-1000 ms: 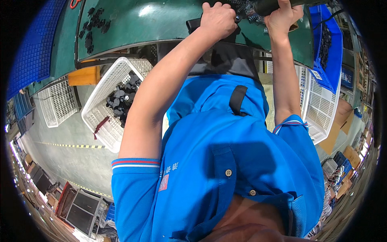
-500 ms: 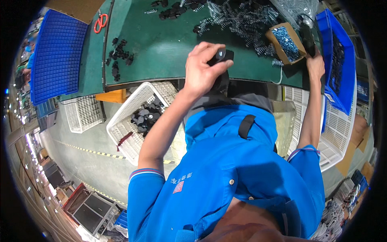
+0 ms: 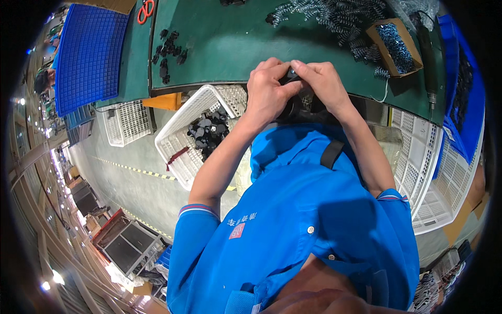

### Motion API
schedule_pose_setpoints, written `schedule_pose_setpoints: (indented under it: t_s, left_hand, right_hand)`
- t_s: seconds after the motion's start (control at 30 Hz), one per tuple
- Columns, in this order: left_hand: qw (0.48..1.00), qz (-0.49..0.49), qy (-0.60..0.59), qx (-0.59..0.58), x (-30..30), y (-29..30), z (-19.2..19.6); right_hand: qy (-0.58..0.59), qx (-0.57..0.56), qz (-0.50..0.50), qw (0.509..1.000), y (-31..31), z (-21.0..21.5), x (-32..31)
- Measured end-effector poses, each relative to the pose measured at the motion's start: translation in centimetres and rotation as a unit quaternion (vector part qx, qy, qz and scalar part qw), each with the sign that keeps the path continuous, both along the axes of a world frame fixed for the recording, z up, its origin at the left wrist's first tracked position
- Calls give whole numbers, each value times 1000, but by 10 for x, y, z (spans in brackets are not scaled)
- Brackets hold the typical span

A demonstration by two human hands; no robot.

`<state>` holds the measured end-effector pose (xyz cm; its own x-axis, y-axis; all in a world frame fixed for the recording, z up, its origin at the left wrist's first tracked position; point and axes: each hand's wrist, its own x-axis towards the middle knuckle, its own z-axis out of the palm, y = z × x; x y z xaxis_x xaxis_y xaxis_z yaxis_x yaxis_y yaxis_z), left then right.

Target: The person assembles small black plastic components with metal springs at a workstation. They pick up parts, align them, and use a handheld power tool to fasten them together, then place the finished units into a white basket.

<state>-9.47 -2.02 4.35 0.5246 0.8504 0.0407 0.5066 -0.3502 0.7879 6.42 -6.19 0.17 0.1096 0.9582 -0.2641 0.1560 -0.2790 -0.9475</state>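
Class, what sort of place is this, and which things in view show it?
Probably a factory assembly area: the green workbench bears loose springs and what looks like a power screwdriver, and a white crate of black parts stands below.

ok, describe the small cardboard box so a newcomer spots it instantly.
Find the green table, then look right of the right hand. There, between the heaped springs and the dark power tool, sits the open cardboard box. Unlike them, it is brown, holding small shiny bluish pieces.

Head-worn fisheye, facing down, near left hand and right hand
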Motion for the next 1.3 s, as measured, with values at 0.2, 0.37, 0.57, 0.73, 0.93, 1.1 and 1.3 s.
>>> schedule_pose_setpoints:
  t_s: [0.2,0.37,0.57,0.73,0.93,1.1,1.3]
  left_hand:
    - [974,27,38,-223,-10,9,7]
    - [938,68,21,-340,-17,16,9]
    - [917,93,-18,-387,-31,18,3]
    - [913,105,-42,-392,-40,17,-4]
    - [992,-75,84,57,-5,33,-4]
    - [971,-43,101,211,14,31,-24]
    - [954,-124,149,228,60,34,-39]
  right_hand:
    - [238,-91,-52,966,3,-8,-23]
    - [187,-165,-26,968,9,7,-26]
    - [209,-177,-28,961,17,-6,-38]
    - [187,-200,-7,962,20,-13,-44]
    - [-134,197,96,966,24,-21,0]
    - [-218,141,-170,951,-4,75,83]
    - [-563,-142,-274,767,-70,38,265]
